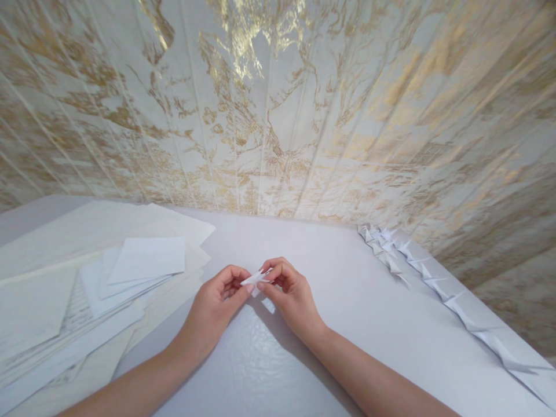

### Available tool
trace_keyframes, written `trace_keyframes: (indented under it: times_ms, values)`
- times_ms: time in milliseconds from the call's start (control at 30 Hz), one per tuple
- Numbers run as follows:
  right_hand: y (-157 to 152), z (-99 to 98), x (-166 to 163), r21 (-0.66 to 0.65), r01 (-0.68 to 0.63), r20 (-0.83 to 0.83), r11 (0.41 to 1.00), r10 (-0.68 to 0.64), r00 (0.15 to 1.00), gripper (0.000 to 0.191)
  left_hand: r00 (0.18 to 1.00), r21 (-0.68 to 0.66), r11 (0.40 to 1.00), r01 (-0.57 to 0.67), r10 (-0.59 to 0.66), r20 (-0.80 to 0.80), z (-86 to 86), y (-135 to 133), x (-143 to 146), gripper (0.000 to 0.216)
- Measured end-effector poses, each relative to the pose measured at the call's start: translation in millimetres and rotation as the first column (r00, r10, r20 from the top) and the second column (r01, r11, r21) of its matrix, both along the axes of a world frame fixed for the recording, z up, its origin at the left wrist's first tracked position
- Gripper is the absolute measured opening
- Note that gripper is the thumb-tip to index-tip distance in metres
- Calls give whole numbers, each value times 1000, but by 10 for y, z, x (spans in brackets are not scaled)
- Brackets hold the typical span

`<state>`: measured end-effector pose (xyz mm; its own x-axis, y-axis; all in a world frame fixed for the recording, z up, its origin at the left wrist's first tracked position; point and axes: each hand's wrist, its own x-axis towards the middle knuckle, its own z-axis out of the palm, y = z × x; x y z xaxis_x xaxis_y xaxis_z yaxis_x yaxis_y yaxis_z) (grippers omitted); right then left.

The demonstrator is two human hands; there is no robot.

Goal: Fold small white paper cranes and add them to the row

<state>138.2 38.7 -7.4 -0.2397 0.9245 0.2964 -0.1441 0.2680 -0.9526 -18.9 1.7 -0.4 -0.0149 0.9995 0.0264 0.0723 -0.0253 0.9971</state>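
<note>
Both hands meet over the middle of the table (382, 353), a small folded paper (255, 279) between them, held just above the surface. Left hand (214, 301) pinches its left end, thumb against index finger; right hand (296, 296) pinches the right end in like manner. Neither hand is free. Two-ended fingertip hold probably suits so small and light a thing: it steadies both ends and leaves the middle uncovered. Exact fold under the fingers cannot be made out.

Left side: loose paper in overlapping layers. Large sheets (185, 225) lie lowest, small sheets (150, 258) fanned on top, a long strip (82, 345) nearer. Likely kept there to be within the left hand's reach while leaving working room between the arms.

Right side: pointed folded pieces (499, 347) follow the table's right edge from far to near, a shorter row (393, 263) just left of their far end. Pieces sit close, some seeming to overlap; the line along the edge presumably keeps them in order and away from the elbows.

Far side: gold-patterned backdrop (269, 145) rises behind the table; cloth or wall covering, cannot tell
</note>
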Motion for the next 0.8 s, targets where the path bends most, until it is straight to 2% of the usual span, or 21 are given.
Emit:
trace_keyframes:
  times_ms: [200, 300, 500, 600, 700, 800]
  values:
    - [-2, -14, -7, -104, -27, -70, 994, 20, 997, 14, 1000, 6, 1000, -27, 27, -5, 0, -1, 6, 22]
    - [-3, -17, -7, -118, -44, -93, 992, 33, 995, 15, 1000, -12, 1000, 8, -8, 7, 56, -9, 26, 23]
    - [-13, -7, -7, -105, -76, -48, 992, 71, 996, 10, 997, -26, 1000, 0, -2, -81, 154, -29, 37, 31]
    - [-27, 8, -8, -94, -56, 24, 994, 59, 998, 13, 992, -17, 1000, 3, -5, -125, 131, -31, 26, 30]
    - [-36, 22, -4, -63, -31, 22, 998, 33, 999, 17, 984, -38, 999, 16, -22, -175, 94, -36, 20, 31]
    - [-41, 30, 7, -21, -26, 32, 999, 26, 999, 13, 980, -67, 998, 7, -20, -197, 78, -41, 17, 33]
